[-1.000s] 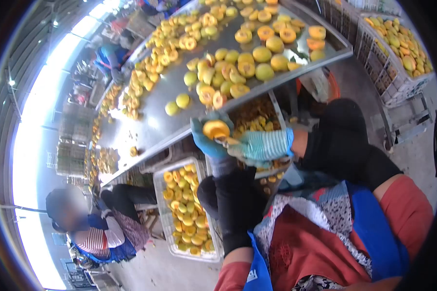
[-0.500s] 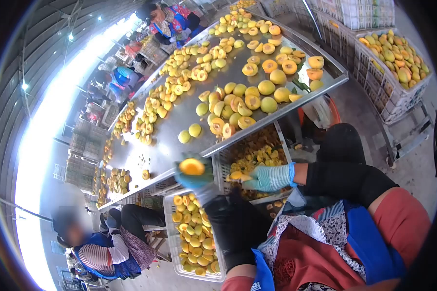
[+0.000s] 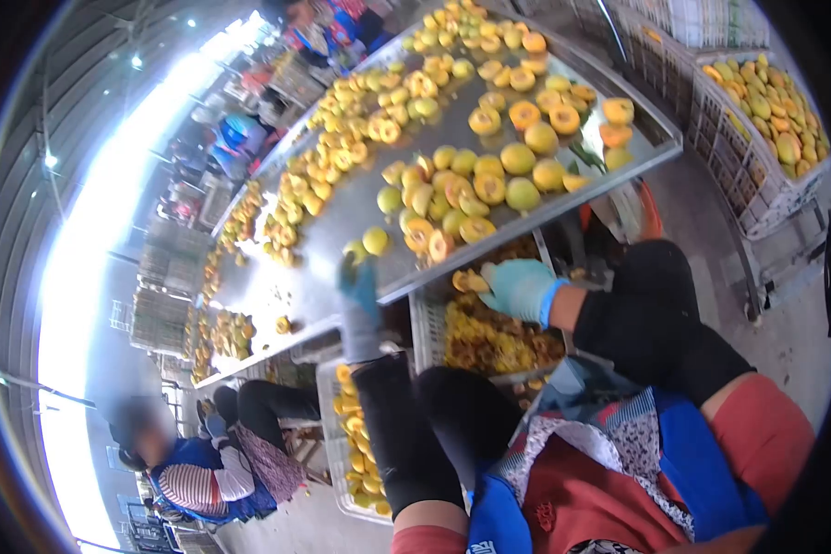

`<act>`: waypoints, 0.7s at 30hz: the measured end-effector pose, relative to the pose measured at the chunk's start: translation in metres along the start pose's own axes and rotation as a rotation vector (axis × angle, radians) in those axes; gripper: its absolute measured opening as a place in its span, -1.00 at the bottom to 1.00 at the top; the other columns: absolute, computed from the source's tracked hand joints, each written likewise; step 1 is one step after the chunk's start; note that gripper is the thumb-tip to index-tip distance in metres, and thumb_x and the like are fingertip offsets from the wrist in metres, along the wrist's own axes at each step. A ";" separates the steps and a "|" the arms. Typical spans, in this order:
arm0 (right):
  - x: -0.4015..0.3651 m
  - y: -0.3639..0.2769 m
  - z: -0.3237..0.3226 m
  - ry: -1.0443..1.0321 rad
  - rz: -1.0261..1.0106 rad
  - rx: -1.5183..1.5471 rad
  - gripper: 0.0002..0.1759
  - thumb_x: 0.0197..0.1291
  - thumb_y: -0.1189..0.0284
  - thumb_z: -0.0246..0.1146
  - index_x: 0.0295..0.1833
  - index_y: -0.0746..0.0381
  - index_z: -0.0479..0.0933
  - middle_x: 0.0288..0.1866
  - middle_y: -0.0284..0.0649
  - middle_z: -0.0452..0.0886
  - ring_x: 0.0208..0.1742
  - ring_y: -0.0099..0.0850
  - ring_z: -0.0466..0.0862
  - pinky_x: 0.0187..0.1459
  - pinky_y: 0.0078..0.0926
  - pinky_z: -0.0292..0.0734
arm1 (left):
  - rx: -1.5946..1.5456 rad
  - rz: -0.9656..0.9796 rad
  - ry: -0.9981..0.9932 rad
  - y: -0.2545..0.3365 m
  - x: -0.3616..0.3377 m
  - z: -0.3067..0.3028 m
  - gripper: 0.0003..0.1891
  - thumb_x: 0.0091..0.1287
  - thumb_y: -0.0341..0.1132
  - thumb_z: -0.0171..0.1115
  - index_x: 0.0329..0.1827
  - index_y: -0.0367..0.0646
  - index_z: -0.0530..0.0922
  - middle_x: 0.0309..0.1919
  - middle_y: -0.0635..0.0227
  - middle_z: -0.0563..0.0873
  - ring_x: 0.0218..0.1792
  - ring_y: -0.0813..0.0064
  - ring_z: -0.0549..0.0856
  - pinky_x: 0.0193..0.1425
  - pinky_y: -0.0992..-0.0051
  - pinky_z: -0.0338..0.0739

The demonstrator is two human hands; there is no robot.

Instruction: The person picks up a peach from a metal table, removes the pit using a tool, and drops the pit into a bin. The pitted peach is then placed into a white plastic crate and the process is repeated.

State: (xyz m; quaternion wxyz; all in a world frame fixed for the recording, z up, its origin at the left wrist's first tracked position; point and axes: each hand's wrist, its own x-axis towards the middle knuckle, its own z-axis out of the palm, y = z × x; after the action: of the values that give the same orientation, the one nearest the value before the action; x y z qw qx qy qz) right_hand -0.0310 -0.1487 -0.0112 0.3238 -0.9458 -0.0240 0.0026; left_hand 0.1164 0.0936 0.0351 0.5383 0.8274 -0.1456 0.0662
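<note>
My left hand (image 3: 358, 288), in a blue glove with a black sleeve, stretches up to the near edge of the steel table (image 3: 342, 217). Its fingers are apart and its fingertips reach a whole yellow peach (image 3: 355, 250); another peach (image 3: 375, 240) lies just beside it. My right hand (image 3: 521, 287), in a pale blue glove, is closed on a small yellow-orange peach piece (image 3: 469, 281). It hovers over a wire crate of pits and scraps (image 3: 491, 340) under the table edge. The motion blurs the left glove.
Whole and halved peaches cover the long table. A white crate of peach halves (image 3: 353, 441) stands by my left knee. Another full crate (image 3: 768, 109) is at the far right. A seated person in a striped top (image 3: 198, 462) works lower left; others stand at the far end.
My left hand no longer holds the peach half and has risen to the table edge by a whole peach. My right hand has lifted slightly over the scrap crate.
</note>
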 end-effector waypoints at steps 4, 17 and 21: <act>0.002 -0.005 -0.025 -0.050 0.139 -0.021 -0.63 0.25 0.15 0.16 -0.06 0.22 0.55 -0.21 0.02 0.70 -0.14 0.00 0.70 -0.08 -0.04 0.56 | 0.535 0.200 -0.099 -0.042 0.058 0.068 -0.35 0.22 -0.03 0.37 0.30 -0.19 0.41 -0.06 -0.04 0.69 -0.05 0.06 0.69 0.04 0.23 0.55; -0.001 -0.013 -0.018 -0.064 0.014 -0.157 -0.65 0.24 0.12 0.20 -0.14 0.21 0.51 -0.31 -0.01 0.68 -0.24 0.01 0.69 -0.17 0.01 0.55 | -0.563 -0.216 0.034 0.001 0.023 0.053 -0.63 0.19 -0.47 0.29 0.07 -0.22 0.49 -0.09 0.08 0.63 -0.11 0.18 0.70 -0.09 0.21 0.71; -0.004 -0.021 -0.011 0.115 -0.169 0.047 -0.63 0.26 0.12 0.18 -0.13 0.24 0.50 -0.31 0.02 0.67 -0.25 0.03 0.68 -0.17 0.00 0.54 | -1.142 -0.252 -0.131 0.003 0.002 0.028 -0.69 0.34 -0.31 0.20 0.10 -0.17 0.47 0.06 0.02 0.61 0.08 0.00 0.63 0.14 -0.02 0.61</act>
State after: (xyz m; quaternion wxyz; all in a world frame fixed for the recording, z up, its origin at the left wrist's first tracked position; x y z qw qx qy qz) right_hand -0.0357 -0.1392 0.0101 0.3457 -0.9312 -0.0848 -0.0783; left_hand 0.1162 0.0664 0.0271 0.8924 0.4197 -0.0916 -0.1384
